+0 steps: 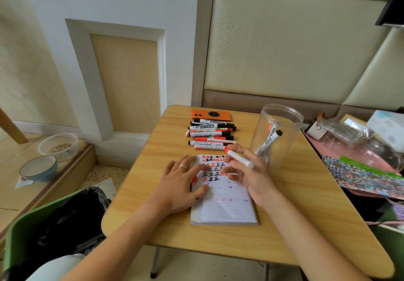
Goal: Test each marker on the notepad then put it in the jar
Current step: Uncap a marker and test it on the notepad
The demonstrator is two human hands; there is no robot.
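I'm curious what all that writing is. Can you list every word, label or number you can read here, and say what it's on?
"正": repeated in black and red rows on the notepad.
Top rows on the notepad: red and black characters, too blurred to read.
Labels on the row of markers: too small to read.
Barcode label on a marker in the jar: unreadable.
Orange device: no legible text.

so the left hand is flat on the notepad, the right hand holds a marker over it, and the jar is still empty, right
Not quite: the jar is not empty. The head view shows markers already standing inside it. The rest holds: left hand flat on the notepad, right hand holding a marker.
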